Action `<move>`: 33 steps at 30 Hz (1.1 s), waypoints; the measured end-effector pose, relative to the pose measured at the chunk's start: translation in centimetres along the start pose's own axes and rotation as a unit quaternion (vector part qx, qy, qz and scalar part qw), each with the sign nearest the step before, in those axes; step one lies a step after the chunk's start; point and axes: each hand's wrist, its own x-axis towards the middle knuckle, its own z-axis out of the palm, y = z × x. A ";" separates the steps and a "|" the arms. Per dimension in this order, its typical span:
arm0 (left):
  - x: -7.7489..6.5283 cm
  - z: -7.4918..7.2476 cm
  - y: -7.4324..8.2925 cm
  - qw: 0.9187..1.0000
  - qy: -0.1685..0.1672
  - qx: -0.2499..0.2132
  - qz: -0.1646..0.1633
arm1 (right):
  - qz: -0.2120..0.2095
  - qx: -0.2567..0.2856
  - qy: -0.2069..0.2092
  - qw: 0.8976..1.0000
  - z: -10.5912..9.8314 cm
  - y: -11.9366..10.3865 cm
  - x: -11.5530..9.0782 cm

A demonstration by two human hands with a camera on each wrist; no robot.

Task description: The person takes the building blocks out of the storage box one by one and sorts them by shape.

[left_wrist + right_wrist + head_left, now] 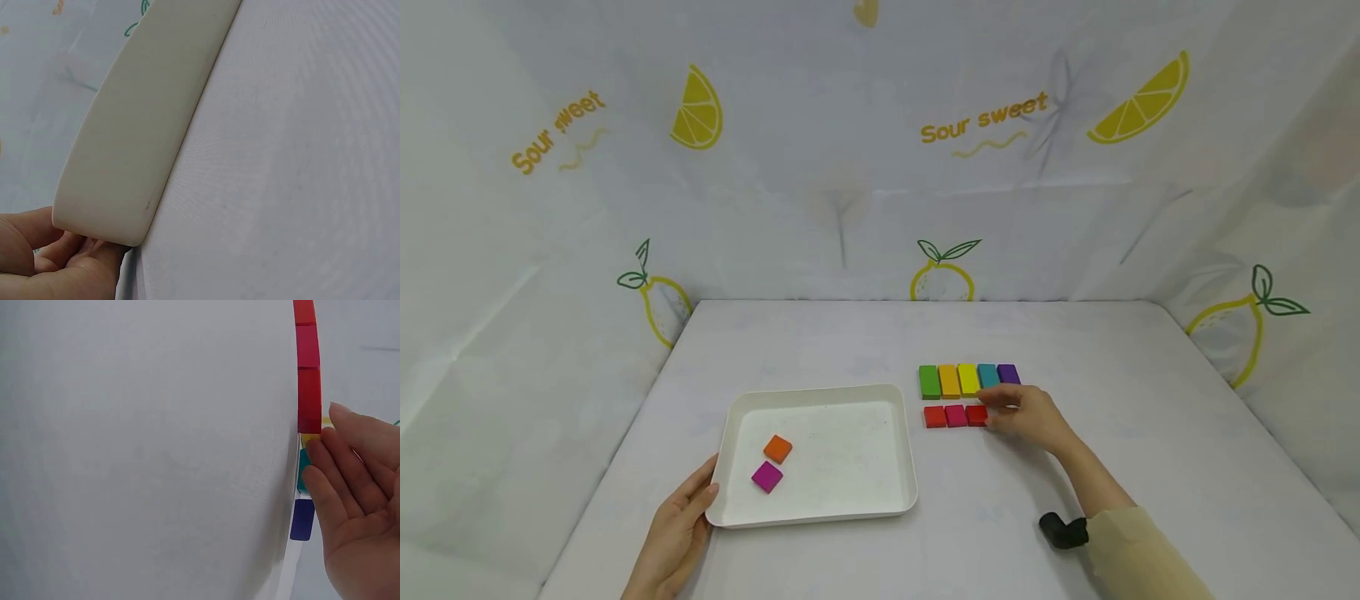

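Note:
My left hand [676, 529] grips the near left corner of a shallow white tray [820, 520], thumb at the rim. In the left wrist view its fingers [75, 275] curl against the tray's end. An orange block [778, 449] and a magenta block [767, 477] lie inside the tray. My right hand [1030, 417] reaches over the right end of a short front row of blocks, thumb and fingers apart. Beside its fingertips is a red block [976, 416], then a pink block [956, 416] and an orange-red block [935, 417].
Behind the front row stand a green block [929, 382], an orange-yellow block [949, 382], a yellow block [968, 379], a blue block [988, 376] and a purple block [1008, 374]. White cloth covers the table [820, 342]; a lemon-printed curtain [775, 225] hangs behind it.

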 end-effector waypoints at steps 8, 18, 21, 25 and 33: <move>0.1 0.0 -0.1 1.000 -0.005 0.000 0.013 | -0.006 0.028 0.065 0.997 0.1 -0.9 -0.1; 0.1 0.0 0.0 1.000 -0.002 -0.003 0.010 | -0.070 0.131 0.015 0.989 3.2 -8.8 0.3; 0.1 0.0 0.0 1.000 0.000 -0.004 0.008 | -0.088 0.151 -0.005 0.985 4.9 -11.3 0.5; 0.1 0.0 0.1 1.000 0.000 -0.005 0.011 | -0.109 0.144 -0.021 0.983 8.1 -13.6 0.9; 0.1 0.0 0.1 1.000 -0.004 -0.010 0.022 | -0.138 0.142 -0.030 0.980 14.1 -16.8 1.7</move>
